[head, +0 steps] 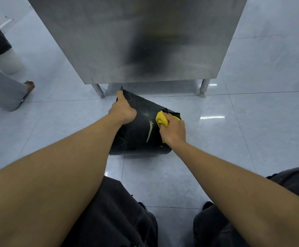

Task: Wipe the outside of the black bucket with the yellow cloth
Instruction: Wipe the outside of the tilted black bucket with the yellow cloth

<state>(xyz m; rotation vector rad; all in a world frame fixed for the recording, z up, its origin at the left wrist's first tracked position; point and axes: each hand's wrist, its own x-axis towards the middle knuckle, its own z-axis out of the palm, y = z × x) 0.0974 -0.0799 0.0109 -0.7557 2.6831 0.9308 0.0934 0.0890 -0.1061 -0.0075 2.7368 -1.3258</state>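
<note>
The black bucket [139,132] lies tilted on the tiled floor in front of me, with pale streaks on its side. My left hand [123,109] grips its far edge, thumb stretched up along the rim. My right hand [172,129] is closed around the bunched yellow cloth [161,118] and presses it against the bucket's upper right side. The bucket's opening is hidden from this angle.
A stainless steel table [136,41] stands just beyond the bucket, on metal legs [99,90]. Another person's trouser leg and foot [8,91] are at the left, beside a white bin with a black bag [1,50]. My knees in dark trousers fill the bottom.
</note>
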